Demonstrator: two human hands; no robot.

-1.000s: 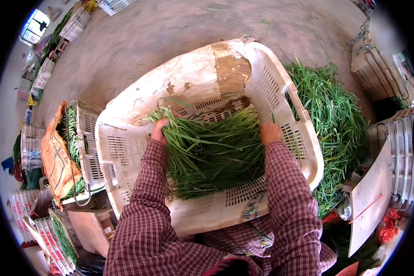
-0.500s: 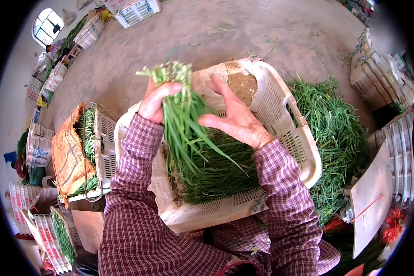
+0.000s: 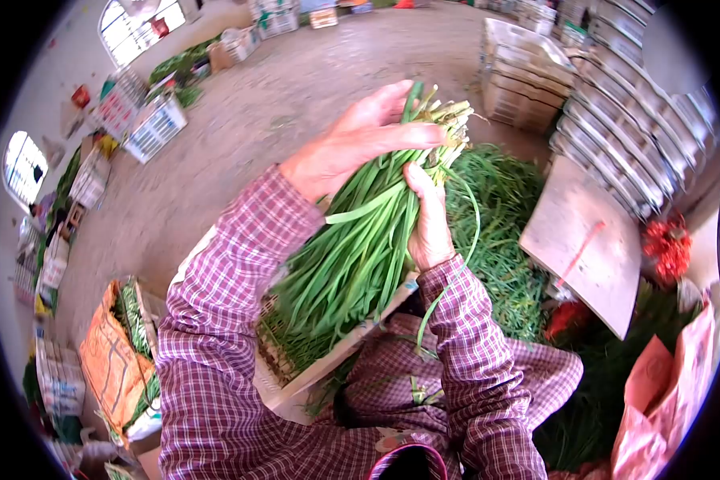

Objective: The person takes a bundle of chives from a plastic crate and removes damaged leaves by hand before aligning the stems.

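Note:
A bunch of long green stalks point(image 3: 360, 240) is held up at the centre, its pale cut ends toward the upper right and its leaves hanging to the lower left. My right hand point(image 3: 430, 216) grips it from the right, thumb near the pale ends. My left hand point(image 3: 360, 140) lies over the top of the bunch with its fingers apart. Beneath the leaves, the white slotted basket point(image 3: 284, 392) shows only in part, with more greens inside. One loose stalk curves down past my right sleeve.
A large heap of greens point(image 3: 500, 240) lies right of the basket. Beyond it are a tilted board point(image 3: 588, 240), stacked crates point(image 3: 624, 104) and red ties point(image 3: 666, 248). An orange sack point(image 3: 112, 360) with greens stands at the lower left, a pink bag point(image 3: 668, 392) at the lower right.
The view has turned right. The bunch has been lifted out of the basket and tipped toward the right; my right hand, open half a second ago, has taken hold of it.

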